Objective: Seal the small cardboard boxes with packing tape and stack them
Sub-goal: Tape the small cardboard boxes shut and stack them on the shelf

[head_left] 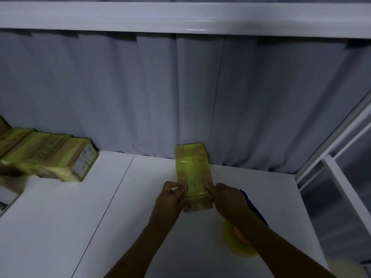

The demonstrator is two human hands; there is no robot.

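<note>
Centrally, one small box (192, 173), long and narrow, banded with yellow-green tape along its top and across its middle. It lies on the table (140, 217) with its far end close against the curtain (140, 97) and its near end between both hands. Left hand (170, 199): grip closed on the box's left edge, fingers curled round it. Right hand (228, 199): grip closed on the right edge, thumb on top. Progress, as judged: this box looks sealed or nearly so and is not yet stacked; a pile of taped boxes (50, 157) at the far left of the table, well apart, suggests several are done. Roll of tape (239, 243), partly hidden under the right forearm. Blue tool (253, 205) just beside the right hand, kind unclear. Room: bare table between box and pile gives a free path leftward; the curtain shuts off the back, a metal rack (341, 187) the right edge.
</note>
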